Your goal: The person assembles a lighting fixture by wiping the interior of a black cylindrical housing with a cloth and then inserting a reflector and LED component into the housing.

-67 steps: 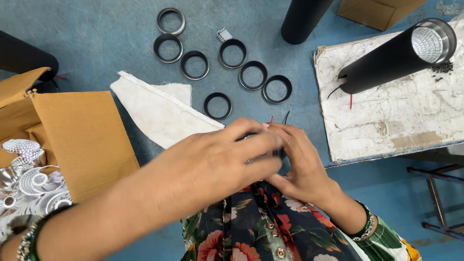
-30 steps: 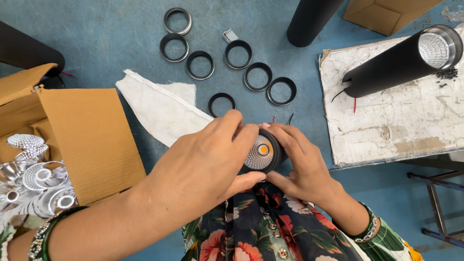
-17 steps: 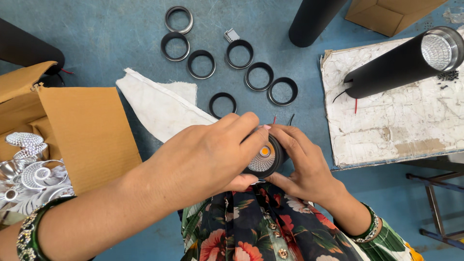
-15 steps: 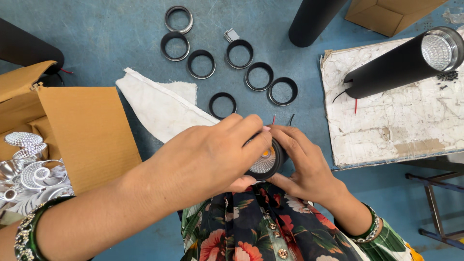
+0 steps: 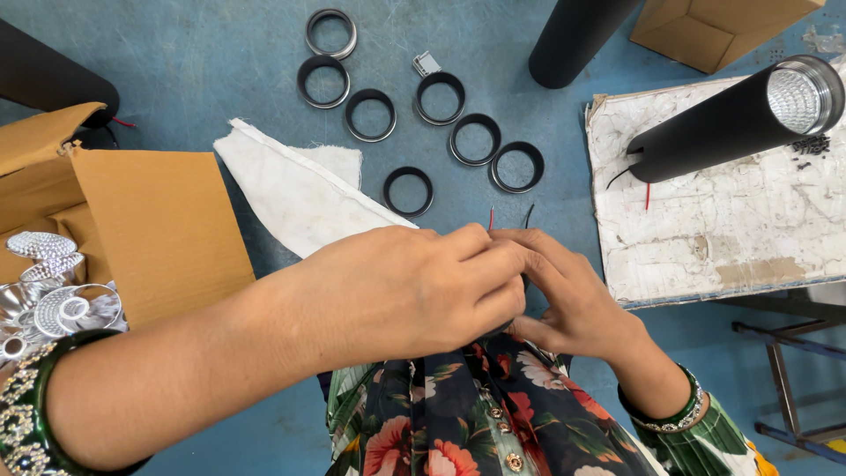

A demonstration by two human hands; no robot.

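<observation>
We wear a dark floral garment with red and cream blooms and small round buttons down its front. Left of it, green and gold bangles ring our left wrist; right of it sit a green sleeve and bangles.

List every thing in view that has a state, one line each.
left hand: closed over the part, hiding it
right hand: fingers curled against the left
black rings: seven, loose, flat on the floor
black tube: lying on board
cardboard box: flaps open
</observation>
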